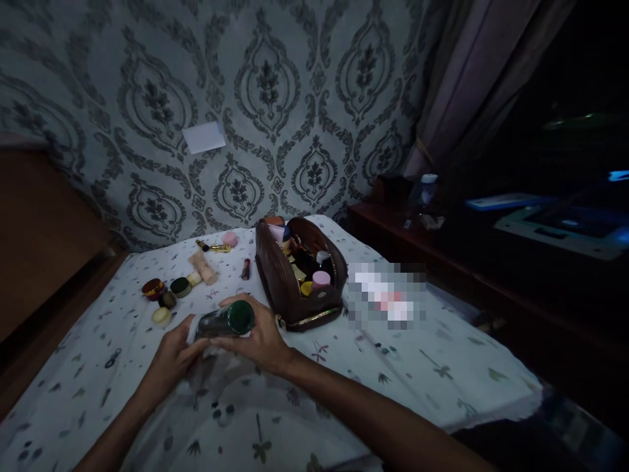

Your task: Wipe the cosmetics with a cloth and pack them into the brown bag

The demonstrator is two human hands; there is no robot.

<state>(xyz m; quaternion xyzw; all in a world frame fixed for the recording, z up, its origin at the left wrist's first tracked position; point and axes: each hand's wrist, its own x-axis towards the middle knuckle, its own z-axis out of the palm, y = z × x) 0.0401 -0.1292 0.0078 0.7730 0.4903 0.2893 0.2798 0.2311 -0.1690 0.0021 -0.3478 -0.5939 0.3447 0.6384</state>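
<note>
A dark bottle with a green cap (240,318) lies sideways between my two hands, its cap pointing right. My left hand (175,347) is closed round the pale base end, where something white shows. Near the cap, my right hand (259,337) wraps its fingers and thumb round the bottle. Just beyond my right hand, a brown zip bag (280,288) stands unzipped, filled with small items, among them a pink-lidded jar (321,280) and a yellow lid (306,288). Left of the bag lie a dark red small tube (246,269) and a beige tube (202,267).
Several small jars, such as a red-and-gold one (154,288) and a cream one (161,316), lie on the patterned cloth (383,393). A pink item (229,238) is near the wall. Right of the bag is a blurred patch; a dark red table (378,226) stands beyond.
</note>
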